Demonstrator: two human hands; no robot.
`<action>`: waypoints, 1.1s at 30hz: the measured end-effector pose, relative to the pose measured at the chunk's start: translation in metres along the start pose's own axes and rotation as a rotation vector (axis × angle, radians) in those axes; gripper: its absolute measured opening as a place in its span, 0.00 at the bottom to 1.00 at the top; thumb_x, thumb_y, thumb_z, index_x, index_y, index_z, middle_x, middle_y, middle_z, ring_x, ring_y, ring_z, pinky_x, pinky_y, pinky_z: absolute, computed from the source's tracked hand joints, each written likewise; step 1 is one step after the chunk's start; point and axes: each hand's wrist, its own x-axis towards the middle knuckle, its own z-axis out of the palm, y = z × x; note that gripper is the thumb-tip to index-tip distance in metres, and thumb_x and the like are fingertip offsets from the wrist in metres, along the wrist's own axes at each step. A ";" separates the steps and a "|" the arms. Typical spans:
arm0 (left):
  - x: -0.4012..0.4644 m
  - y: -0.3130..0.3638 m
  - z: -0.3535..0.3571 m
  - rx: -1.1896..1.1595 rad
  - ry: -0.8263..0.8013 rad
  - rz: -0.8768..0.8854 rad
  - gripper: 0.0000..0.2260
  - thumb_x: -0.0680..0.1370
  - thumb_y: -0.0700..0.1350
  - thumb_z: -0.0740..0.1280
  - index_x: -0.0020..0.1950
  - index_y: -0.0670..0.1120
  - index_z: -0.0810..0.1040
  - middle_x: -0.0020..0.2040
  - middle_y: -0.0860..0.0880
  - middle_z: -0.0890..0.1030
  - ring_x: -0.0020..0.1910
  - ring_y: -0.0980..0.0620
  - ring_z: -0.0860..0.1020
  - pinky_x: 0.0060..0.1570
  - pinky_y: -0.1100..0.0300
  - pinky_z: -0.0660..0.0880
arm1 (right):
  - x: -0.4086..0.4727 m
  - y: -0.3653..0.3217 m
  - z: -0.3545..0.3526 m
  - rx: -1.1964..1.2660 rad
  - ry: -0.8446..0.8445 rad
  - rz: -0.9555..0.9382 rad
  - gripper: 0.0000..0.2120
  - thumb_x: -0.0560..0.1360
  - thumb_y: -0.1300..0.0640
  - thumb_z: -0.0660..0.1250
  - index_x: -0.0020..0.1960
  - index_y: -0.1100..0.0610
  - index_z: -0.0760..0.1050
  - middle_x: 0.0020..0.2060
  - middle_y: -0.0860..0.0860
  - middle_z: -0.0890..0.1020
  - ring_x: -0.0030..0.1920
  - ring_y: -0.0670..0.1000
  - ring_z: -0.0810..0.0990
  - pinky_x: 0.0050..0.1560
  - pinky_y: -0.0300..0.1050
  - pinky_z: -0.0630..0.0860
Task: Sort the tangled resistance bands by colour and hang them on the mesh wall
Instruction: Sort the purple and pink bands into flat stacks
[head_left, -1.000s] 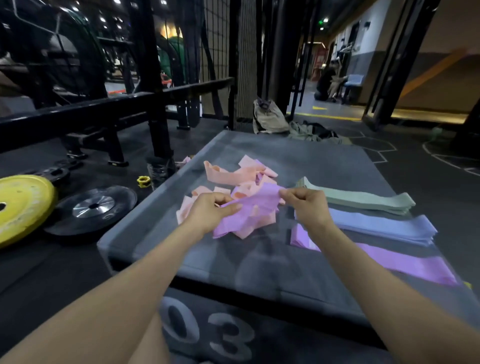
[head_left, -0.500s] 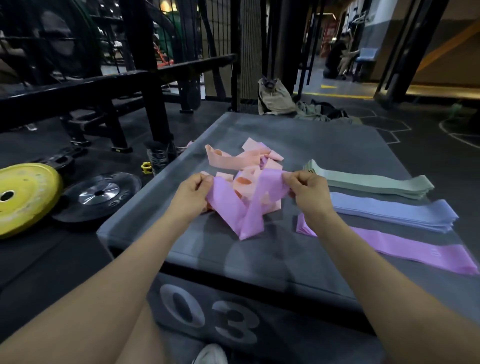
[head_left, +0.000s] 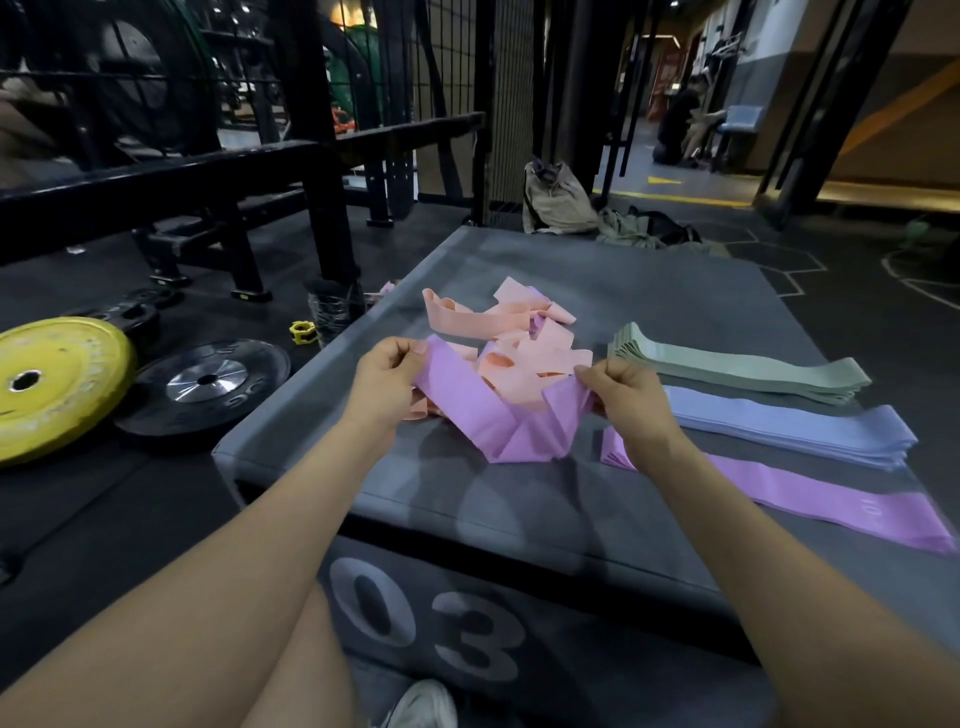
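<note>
A purple band (head_left: 498, 421) hangs in a V between my hands above the grey padded box (head_left: 519, 514). My left hand (head_left: 387, 379) pinches its left end and my right hand (head_left: 626, 397) pinches its right end. Behind it lies a tangled heap of pink bands (head_left: 509, 332). To the right lie three sorted stacks: green bands (head_left: 737, 369) at the back, blue bands (head_left: 789, 426) in the middle, purple bands (head_left: 831, 499) nearest, partly hidden by my right forearm. The black mesh wall (head_left: 457, 62) stands beyond the box.
A yellow weight plate (head_left: 52, 384) and a black plate (head_left: 208, 384) lie on the floor at left, by a black rack frame (head_left: 311, 171). A beige bag (head_left: 558, 200) and clothes sit behind the box. A person crouches far back at the right.
My hands have drawn apart and lifted the purple band clear of the pink heap, so it now hangs spread out between them. The view has tilted up slightly.
</note>
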 end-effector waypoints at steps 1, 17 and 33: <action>0.001 0.000 -0.001 -0.007 0.014 0.009 0.09 0.80 0.42 0.61 0.40 0.47 0.73 0.39 0.46 0.75 0.35 0.48 0.73 0.35 0.54 0.73 | -0.001 0.001 0.000 -0.042 -0.002 -0.002 0.12 0.76 0.61 0.66 0.35 0.64 0.72 0.27 0.52 0.70 0.31 0.46 0.67 0.38 0.41 0.68; -0.002 -0.008 -0.003 0.213 -0.065 0.032 0.13 0.75 0.32 0.60 0.38 0.49 0.75 0.47 0.46 0.78 0.47 0.49 0.73 0.44 0.61 0.68 | -0.005 0.011 -0.006 -0.976 -0.039 -0.068 0.17 0.75 0.66 0.55 0.61 0.53 0.72 0.54 0.58 0.80 0.52 0.61 0.78 0.51 0.51 0.75; -0.008 -0.010 0.001 0.532 -0.046 0.104 0.17 0.70 0.45 0.72 0.31 0.43 0.65 0.36 0.48 0.69 0.35 0.50 0.67 0.31 0.64 0.62 | -0.022 0.011 0.004 -1.266 -0.011 -0.170 0.17 0.74 0.49 0.63 0.57 0.59 0.71 0.55 0.55 0.75 0.58 0.58 0.75 0.55 0.51 0.70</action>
